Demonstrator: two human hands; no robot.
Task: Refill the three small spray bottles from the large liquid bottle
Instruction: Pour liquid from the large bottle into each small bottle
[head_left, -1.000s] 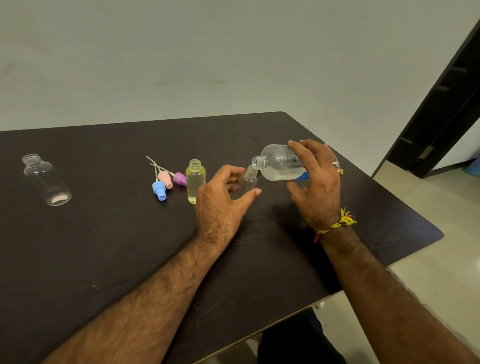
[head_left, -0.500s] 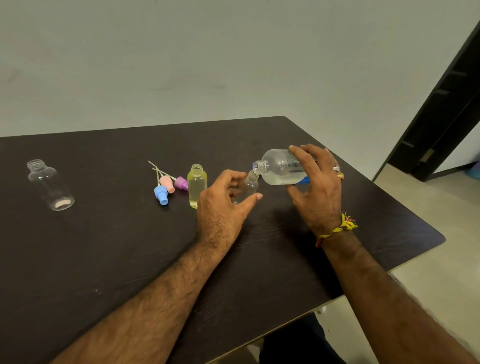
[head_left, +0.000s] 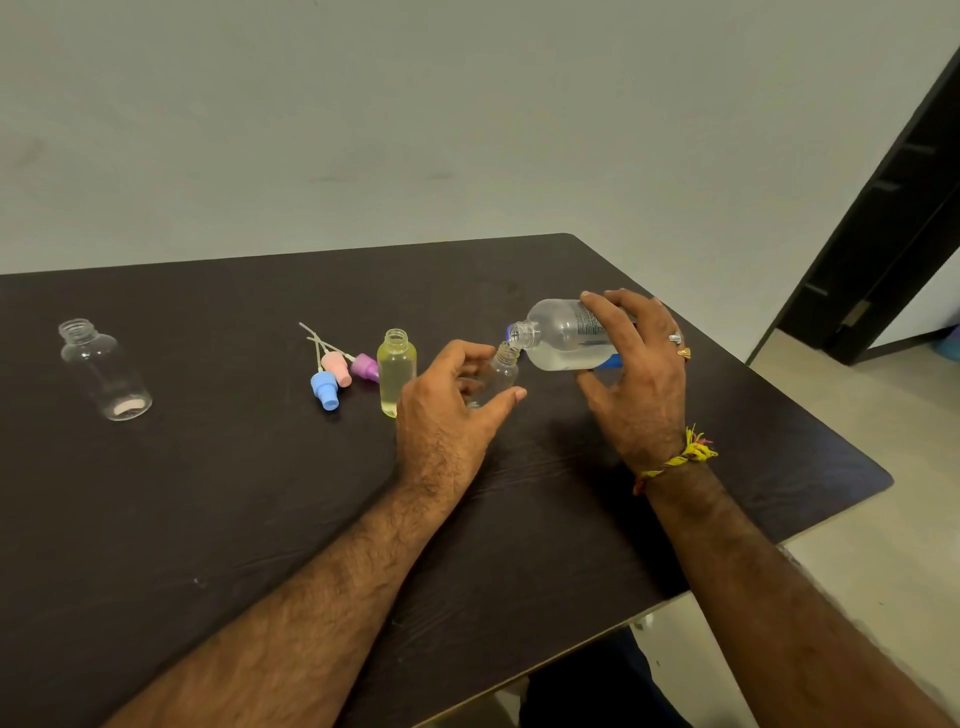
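Large bottle (head_left: 558, 335) tilted in right hand (head_left: 636, 387), left hand (head_left: 447, 410) cupping small bottle (head_left: 493, 376).

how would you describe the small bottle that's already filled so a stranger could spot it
On the dark brown table, look just left of the left hand. A small clear plastic bottle of pale yellow liquid stands upright and uncapped beside three pastel spray caps. Only it looks yellow.

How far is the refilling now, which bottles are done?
Done: one small bottle stands full of yellowish liquid. In hand: the right hand tips the large bottle into a second small bottle held by the left hand. Left: the empty bottle, and the three spray caps.
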